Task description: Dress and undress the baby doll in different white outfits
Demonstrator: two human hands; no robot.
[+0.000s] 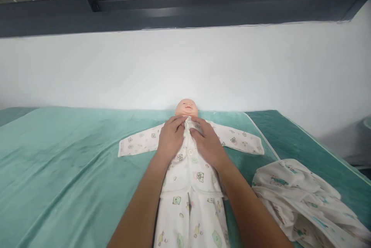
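A baby doll [187, 107] lies on its back with its head toward the wall. It wears a white long-sleeved baby shirt [185, 174] with a small animal print, its sleeves spread out to both sides. Matching white pants [191, 223] cover the lower body. Just below the doll's chin, my left hand [172, 136] has its fingers closed at the left side of the shirt's collar opening. My right hand [208, 141] pinches the opposite front edge, thumb and forefinger at the collar. A button [190, 152] shows lower on the shirt front. My fingertips partly hide the neckline.
A crumpled white printed cloth [304, 201] lies at the right. Beneath everything spreads a green plush sheet [72, 170], with a darker green strip [295, 140] on the right. Behind stand a white wall [185, 62] and a dark window frame [203, 10] with metal bars.
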